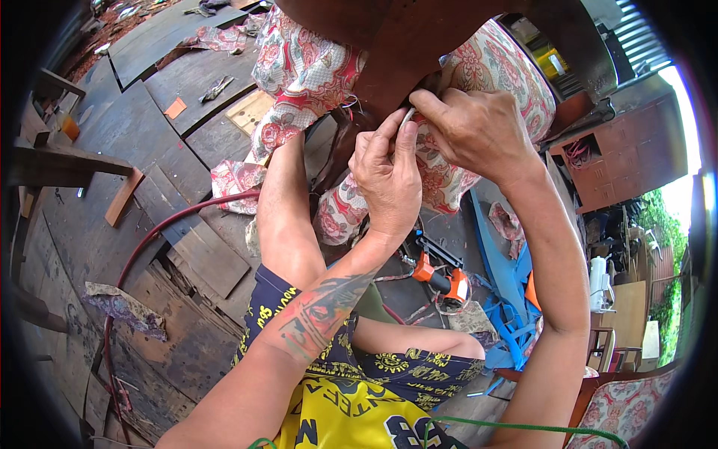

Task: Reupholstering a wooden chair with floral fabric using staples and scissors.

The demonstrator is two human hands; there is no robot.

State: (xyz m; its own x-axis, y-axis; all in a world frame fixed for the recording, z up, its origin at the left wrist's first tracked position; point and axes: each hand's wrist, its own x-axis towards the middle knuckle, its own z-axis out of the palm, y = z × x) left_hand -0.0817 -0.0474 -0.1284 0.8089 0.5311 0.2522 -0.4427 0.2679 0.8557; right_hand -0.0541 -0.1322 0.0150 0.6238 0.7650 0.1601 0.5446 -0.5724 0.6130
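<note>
Floral upholstery fabric [307,63] in white, red and beige hangs around a dark brown wooden furniture frame [389,56] in front of me. My left hand [387,176] is closed in a pinch, with a thin pale strip [408,115] between thumb and fingers. Just right of it, my right hand [479,131] is curled against the fabric and close to the wood. Its fingertips meet near the left hand's; what they grip is hidden. Below the hands, an orange and black nail gun [441,280] lies on the floor between my legs.
A red hose [153,236] curves across the wooden boards at left. Blue strips [505,307] lie in a heap at right. A loose wood block [123,196] and fabric scraps [127,308] are on the left. A brown cabinet [621,161] stands at the far right.
</note>
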